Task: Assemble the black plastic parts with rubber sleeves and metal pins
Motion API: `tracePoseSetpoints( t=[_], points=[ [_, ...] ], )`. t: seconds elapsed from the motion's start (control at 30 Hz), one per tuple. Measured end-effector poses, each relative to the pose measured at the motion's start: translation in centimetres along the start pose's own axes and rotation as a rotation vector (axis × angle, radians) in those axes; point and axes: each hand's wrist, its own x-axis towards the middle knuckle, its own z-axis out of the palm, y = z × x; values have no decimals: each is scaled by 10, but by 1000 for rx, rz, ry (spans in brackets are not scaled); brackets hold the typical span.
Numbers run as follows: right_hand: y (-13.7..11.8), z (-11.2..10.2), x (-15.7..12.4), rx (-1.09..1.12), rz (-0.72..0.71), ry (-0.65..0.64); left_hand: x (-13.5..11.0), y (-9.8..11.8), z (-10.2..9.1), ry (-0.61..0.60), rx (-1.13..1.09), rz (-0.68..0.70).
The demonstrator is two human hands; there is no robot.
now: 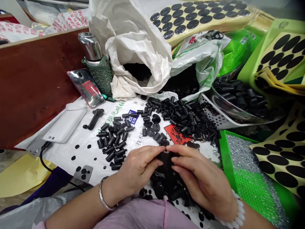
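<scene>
At 6 o'clock, close to the body, a small black part point(166, 157) is being pinched between the nearly closed fingertips of the left hand point(137, 170) and the right hand point(202, 183), just above a heap of black caps point(164, 187). Being gripped so slightly, it could be dropped into that heap and lost among look-alikes. Farther out, black tubes point(114, 143) at 10 o'clock are being crowded by the loose pile point(188, 117) at 12 o'clock, where a sweeping wrist could mix them.

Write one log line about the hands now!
left hand: pinching small black part | right hand: pinching same part | beside: pile of black tubes
</scene>
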Motion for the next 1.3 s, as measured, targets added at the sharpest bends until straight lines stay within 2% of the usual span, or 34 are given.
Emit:
tracePoseSetpoints(
  t=[0.1, 0.2, 0.3, 0.4, 0.53, 0.67, 0.83, 1.0, 1.07, 1.13, 1.23, 1.3],
  points=[
    [3, -2, -8, -56, -154, -21, 3, 2, -7, -131, -16, -6],
    [6, 1, -17, -10, -196, -16, 5, 1, -11, -238, -31, 26],
    [6, 6, -21, 0, -196, 35, 4, -2, -11, -275, -23, 63],
    [3, 8, -19, 58, -69, 37, 3, -4, -10, -301, -47, 63],
    [4, 6, -16, 278, 153, 10, 2, -2, -9, -341, -115, 35],
    [4, 9, -22, 442, 295, 39, 4, 1, -9, -348, -167, 3],
    [-4, 11, -27, 363, 389, 92, 7, 3, -7, -251, -122, -69],
    [-7, 6, -23, 377, 509, 81, 5, 1, -1, -173, 35, 66],
    [-5, 4, -22, 398, 480, 60, 4, 0, 0, -159, 56, 109],
    [-2, 2, -20, 329, 361, 35, 3, 0, -1, -182, 44, 110],
    [2, -1, -19, 214, 120, -8, 5, 2, -5, -338, -133, -29],
    [5, -1, -20, 226, 39, -32, 5, 3, -7, -440, -307, -156]
  ],
)
